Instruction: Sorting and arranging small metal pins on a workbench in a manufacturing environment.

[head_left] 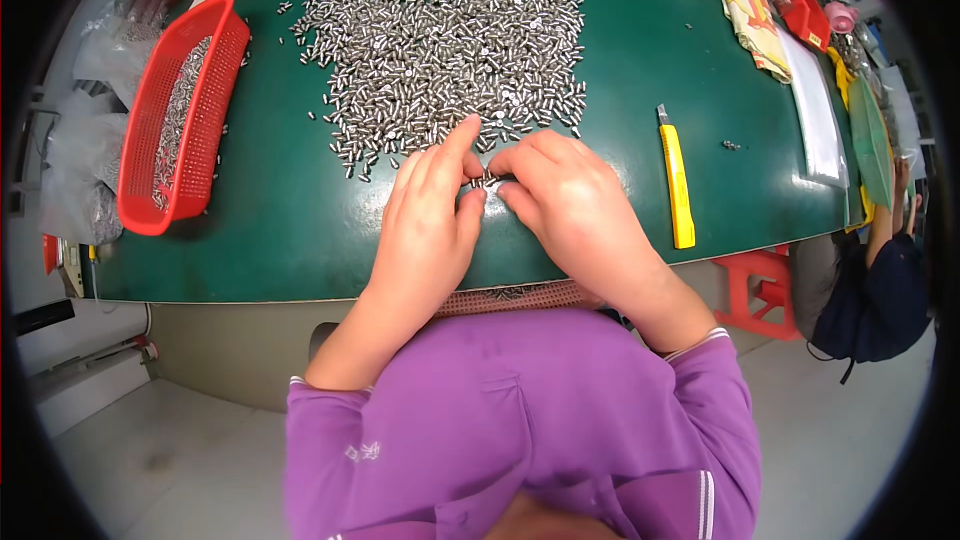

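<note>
A broad heap of small silvery metal pins (450,30) covers the middle of the green table (640,50). At its near edge my left hand (430,195) and my right hand (565,185) meet, fingertips almost touching. Between them are a few small metal parts (485,179), pinched by the thumbs and fingers of both hands. The left index finger stretches forward toward the heap, while its thumb bends in on the parts. My right thumb and index finger close on them from the other side. Their exact shape is partly hidden by the fingers.
A red perforated basket (180,120) with more metal pins stands at the left. To the right lies a yellow utility knife (676,180), blade exposed. Plastic bags and a cloth (752,25) line the right edge. Below the table's front edge, a pinkish basket (510,298) sits before me.
</note>
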